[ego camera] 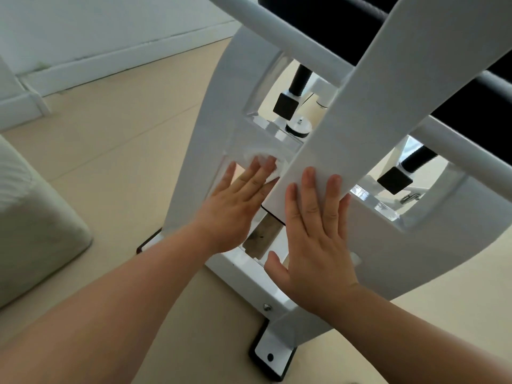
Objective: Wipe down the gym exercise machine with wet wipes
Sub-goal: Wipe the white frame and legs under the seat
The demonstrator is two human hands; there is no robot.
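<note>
So, far left there's a pale cushion (33, 217) hugging the edge, then a wide strip of beige floor (124, 128) before the white machine frame (210, 106) starts. The left hand (235, 206) is laid out flat, fingers straight, pressing a crumpled wet wipe (266, 159) onto the frame's cross plate, tight against the slanted bar (388, 92). The right hand (318, 245) lies spread flat on that bar, gripping nothing. Black padding (471, 106) crowds the top right.
</note>
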